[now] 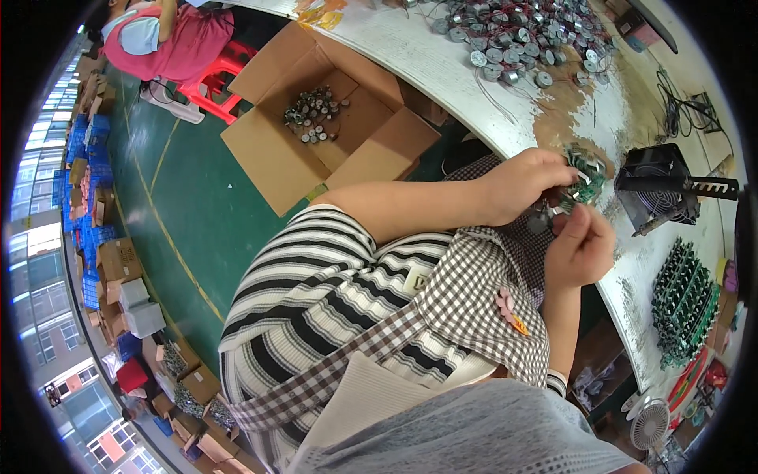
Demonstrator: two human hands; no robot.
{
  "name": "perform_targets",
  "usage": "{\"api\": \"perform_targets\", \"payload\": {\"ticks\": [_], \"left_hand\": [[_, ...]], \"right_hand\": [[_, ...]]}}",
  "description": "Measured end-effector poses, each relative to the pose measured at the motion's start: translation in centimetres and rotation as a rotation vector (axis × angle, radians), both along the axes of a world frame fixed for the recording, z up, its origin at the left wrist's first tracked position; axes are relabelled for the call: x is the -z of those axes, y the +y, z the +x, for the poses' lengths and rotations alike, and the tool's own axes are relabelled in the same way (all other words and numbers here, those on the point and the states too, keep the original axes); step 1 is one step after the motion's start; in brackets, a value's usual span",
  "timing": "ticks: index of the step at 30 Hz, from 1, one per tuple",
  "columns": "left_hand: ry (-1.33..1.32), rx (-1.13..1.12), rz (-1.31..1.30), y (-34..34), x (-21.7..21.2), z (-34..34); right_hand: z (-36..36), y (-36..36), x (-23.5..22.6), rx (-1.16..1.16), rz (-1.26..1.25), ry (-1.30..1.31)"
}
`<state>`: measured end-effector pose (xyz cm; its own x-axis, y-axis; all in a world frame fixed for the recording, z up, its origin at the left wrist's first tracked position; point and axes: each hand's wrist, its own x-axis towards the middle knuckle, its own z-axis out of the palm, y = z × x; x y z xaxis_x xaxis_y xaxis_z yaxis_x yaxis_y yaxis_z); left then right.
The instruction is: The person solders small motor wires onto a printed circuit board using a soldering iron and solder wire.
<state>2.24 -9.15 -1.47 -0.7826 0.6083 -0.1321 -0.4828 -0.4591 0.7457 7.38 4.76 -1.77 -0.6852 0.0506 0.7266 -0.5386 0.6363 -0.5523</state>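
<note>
My left hand [530, 188] and my right hand [583, 246] are close together at the table's near edge, above my lap. Small green circuit boards [586, 175] with shiny parts bunch at my left fingertips, which are closed on one of them. My right thumb and fingers are pinched together just below, and what they grip is too small to make out. Beneath the hands, a round grey metal piece [539, 223] partly shows, looking like a small motor. My fingers cover part of the boards.
Many small round motors [513, 47] with wires heap on the white table [505, 118]. An open cardboard box [268, 154] with more motors stands at left. A black fan unit [659, 186] and stacked green boards [685, 304] are at right. Another person [170, 43] sits at far left.
</note>
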Motion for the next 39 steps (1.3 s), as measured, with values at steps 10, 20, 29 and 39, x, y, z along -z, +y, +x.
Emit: {"api": "perform_targets", "payload": {"ticks": [10, 20, 29, 39], "left_hand": [[0.669, -0.447, -0.961, -7.5, 4.9, 0.7], [-0.37, -0.771, -0.712, -36.4, 16.5, -13.4], [0.918, -1.436, -0.979, -10.4, 3.7, -7.4], [1.347, -0.429, -0.518, 3.4, -0.8, -0.1]], "right_hand": [[-0.7, 3.3, 0.3, -0.171, 0.201, 0.174], [3.4, 16.1, -1.5, 0.524, 0.233, 0.292], [10.1, 34.1, -5.7, 1.44, 0.64, 0.235], [9.6, 28.9, -5.9, 1.2, 0.44, 0.291]]}}
